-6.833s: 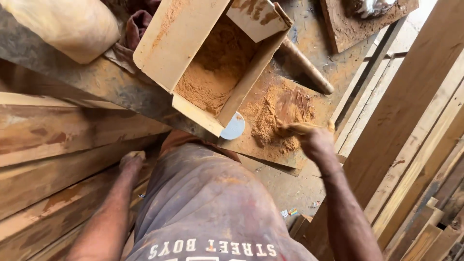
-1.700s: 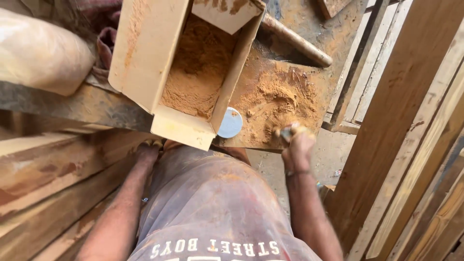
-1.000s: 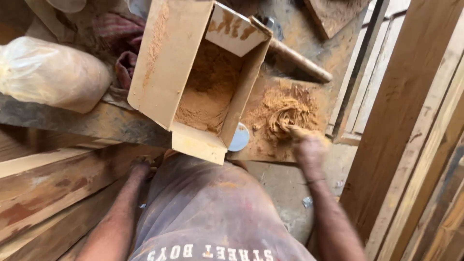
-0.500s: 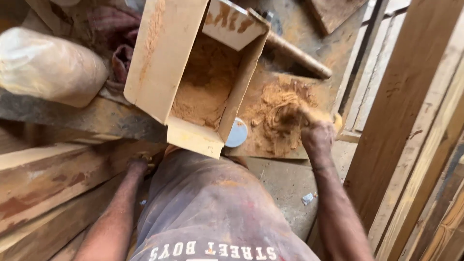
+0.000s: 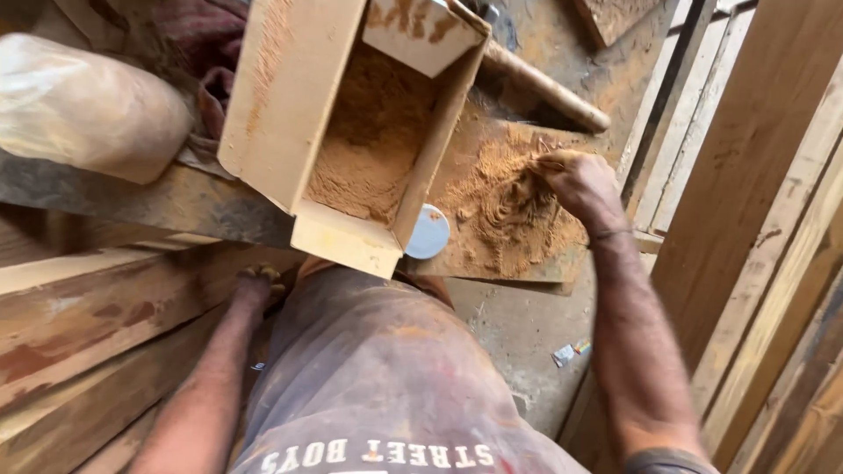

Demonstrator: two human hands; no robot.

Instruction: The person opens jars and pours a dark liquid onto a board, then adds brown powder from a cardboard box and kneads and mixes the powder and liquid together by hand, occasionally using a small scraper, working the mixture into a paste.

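A pale wooden box (image 5: 290,114), open on top, holds orange-brown sawdust (image 5: 369,149). To its right a flat board (image 5: 518,263) carries a loose pile of the same sawdust (image 5: 505,206). My right hand (image 5: 575,180) rests on that pile with its fingers curled into the dust. My left hand (image 5: 255,285) is low, under the box's near corner, against the edge of a wooden plank; I cannot see anything in it. A small round white lid (image 5: 428,233) lies beside the box's near end.
A stuffed pale sack (image 5: 88,105) lies at the far left on a dark beam (image 5: 167,206). Stacked planks (image 5: 79,325) fill the left; upright boards (image 5: 755,175) line the right. A round wooden handle (image 5: 544,88) lies beyond the pile. Bare floor (image 5: 518,342) shows below.
My right hand has moved from the near edge of the sawdust pile up and across it, raking furrows in the dust. My left hand has stayed by the planks.
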